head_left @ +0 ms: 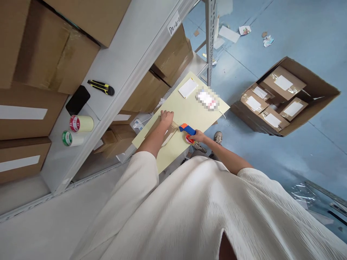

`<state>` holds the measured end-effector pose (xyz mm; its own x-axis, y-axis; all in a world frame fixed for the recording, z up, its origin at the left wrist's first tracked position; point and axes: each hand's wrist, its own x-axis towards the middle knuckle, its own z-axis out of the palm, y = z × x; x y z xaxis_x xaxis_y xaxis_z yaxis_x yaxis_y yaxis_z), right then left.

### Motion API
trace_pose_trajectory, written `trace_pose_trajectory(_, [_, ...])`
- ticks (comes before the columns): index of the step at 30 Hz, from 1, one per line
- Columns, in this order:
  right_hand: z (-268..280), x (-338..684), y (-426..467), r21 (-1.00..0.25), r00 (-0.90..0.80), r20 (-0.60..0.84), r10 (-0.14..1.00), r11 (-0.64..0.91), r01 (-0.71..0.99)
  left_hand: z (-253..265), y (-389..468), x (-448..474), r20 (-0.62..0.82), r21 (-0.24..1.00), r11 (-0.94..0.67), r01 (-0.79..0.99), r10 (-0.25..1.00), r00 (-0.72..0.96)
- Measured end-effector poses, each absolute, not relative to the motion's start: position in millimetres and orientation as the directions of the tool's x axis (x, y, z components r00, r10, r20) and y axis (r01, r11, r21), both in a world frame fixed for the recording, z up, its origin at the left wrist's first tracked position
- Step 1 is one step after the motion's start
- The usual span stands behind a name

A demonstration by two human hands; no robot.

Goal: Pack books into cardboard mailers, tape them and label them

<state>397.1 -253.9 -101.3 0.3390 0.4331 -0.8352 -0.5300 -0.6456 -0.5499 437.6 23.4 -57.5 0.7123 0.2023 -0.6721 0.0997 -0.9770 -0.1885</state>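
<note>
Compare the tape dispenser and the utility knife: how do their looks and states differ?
The tape dispenser is blue and orange; the utility knife is black and yellow. The tape dispenser is held in the right hand, while the utility knife lies on the shelf. Both are handheld tools.

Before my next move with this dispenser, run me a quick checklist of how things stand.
1. Dispenser in right hand: ok.
2. Left hand at the small box: ok.
3. Table clear of other things: not ok, white paper lies toward its far end.
4. Cutter off the table: ok, it lies on the shelf.
5. Cutter's blade drawn in: cannot tell, too small to see.
6. Big box on the floor open at the top: ok.
</note>
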Motion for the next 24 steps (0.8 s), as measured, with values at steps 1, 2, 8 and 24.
trace_pose_trajectory(1, [-101, 398, -253, -0.549, 0.337, -0.836, 0.434, -0.648, -0.528, -57, 26, 437, -0.653, -0.195, -0.977, 0.09, 0.198, 0.731])
trace_pose_trajectory(2, [-100, 398, -253, -0.549, 0.333, -0.836, 0.437, -0.649, -0.526, -56, 30, 437, -0.65, -0.2, -0.977, 0.078, 0.192, 0.736])
trace_pose_trajectory(8, [-100, 398, -252, -0.567, 0.346, -0.823, 0.45, -0.63, -0.53, -50, 54, 439, -0.785, -0.141, -0.988, 0.066, 0.152, 0.601])
trace_pose_trajectory(24, [-92, 417, -262, -0.606, 0.344, -0.792, 0.504, -0.581, -0.544, -26, 52, 393, -0.734, 0.104, -0.995, -0.01, -0.083, 0.674])
